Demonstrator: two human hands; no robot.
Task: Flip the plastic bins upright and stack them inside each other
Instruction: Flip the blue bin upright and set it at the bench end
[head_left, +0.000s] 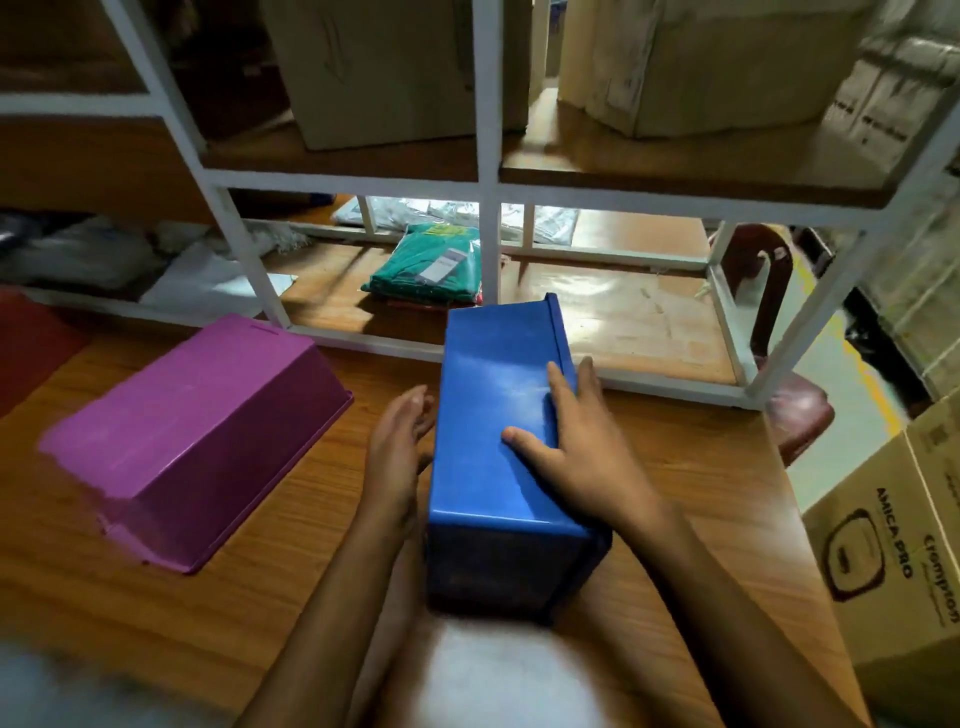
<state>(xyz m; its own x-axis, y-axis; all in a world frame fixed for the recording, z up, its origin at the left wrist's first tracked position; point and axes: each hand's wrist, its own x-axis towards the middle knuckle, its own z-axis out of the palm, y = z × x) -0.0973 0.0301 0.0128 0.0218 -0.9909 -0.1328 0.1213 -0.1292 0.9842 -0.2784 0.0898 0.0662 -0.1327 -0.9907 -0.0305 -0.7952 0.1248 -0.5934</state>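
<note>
- Head view, looking down at a wooden counter (701, 493) with both bare hands in the middle of the frame.
- Dead centre sits a blue rectangular plastic bin (493, 441), flat base facing up, its rim down toward the counter. It runs lengthwise away from the camera.
- The right hand (576, 447) lies on the bin's right side, palm on the top face. Its fingers (563, 389) are spread and curl over the right edge, thumb pointing left across the blue surface. So it's got a loose hold of the bin, not a tight fist.
- The left hand (397, 447) is just beside the bin's left wall, palm facing it, fingers (418, 402) straight and open. Can't tell whether it actually touches the plastic, and the whole hand is a bit blurry.
- Left of centre there's a purple rectangular plastic bin (202, 436), also upside down on the counter, well apart from the blue one, with nobody touching it.
- Upper half of the frame is a white metal shelf rack (488, 182) with cardboard boxes up top and a folded green garment in a clear bag (431, 270) lower down.
- A printed cardboard box (893, 561) stands at the lower right edge.
</note>
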